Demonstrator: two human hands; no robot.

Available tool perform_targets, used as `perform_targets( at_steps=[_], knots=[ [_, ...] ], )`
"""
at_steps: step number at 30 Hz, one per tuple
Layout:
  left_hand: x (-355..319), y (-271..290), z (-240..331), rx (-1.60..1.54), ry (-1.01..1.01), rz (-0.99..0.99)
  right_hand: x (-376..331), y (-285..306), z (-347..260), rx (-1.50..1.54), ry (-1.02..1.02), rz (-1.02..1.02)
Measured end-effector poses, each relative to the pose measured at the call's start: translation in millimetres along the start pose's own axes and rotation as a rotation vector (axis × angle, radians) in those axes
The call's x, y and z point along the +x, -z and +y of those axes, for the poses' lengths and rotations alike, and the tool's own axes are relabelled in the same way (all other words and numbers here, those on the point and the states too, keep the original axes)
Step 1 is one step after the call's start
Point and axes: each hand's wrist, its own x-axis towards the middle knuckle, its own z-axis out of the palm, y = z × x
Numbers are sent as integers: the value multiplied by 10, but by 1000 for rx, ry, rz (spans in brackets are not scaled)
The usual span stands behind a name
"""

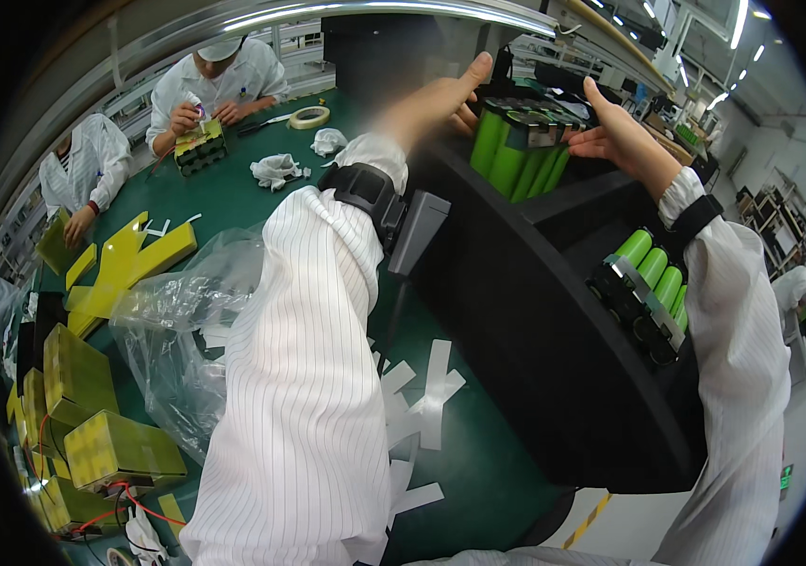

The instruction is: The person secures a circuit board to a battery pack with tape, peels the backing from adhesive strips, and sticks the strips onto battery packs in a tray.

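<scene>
A battery pack of green cylindrical cells (506, 156) with a dark top plate stands tilted at the far end of a large black box (535, 311). My left hand (445, 102) is at its left end, thumb raised, with the fingers partly hidden behind it. At the right end, the fingers of my right hand (620, 137) press against the pack, and that thumb also points up. Between them the two hands grip the pack. A second green battery pack (643, 292) lies in the box near my right forearm.
On the green table (488, 424) are white strips (436, 396), a clear plastic bag (176, 330) and several yellow-wrapped packs (124, 451), some with wires. Across the table a co-worker (219, 90) handles another pack; a second person (91, 170) is at left. A tape roll (309, 117) lies beyond.
</scene>
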Motion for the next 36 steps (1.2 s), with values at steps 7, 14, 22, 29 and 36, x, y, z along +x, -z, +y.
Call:
perform_targets(
  at_steps=[7,14,22,29,36],
  knots=[
    [-219,-110,144,5,-56,-60,161,-107,-27,-102,72,73],
    [-286,-334,237,-14,-45,-157,361,107,35,-162,93,72],
    [-221,-487,262,232,-239,8,379,213,-72,-330,-193,100],
    [-1432,12,941,571,-62,93,255,-171,-332,-765,-259,93],
    [-3486,205,1827,751,278,90,-23,-374,-467,-900,-263,111]
  ],
)
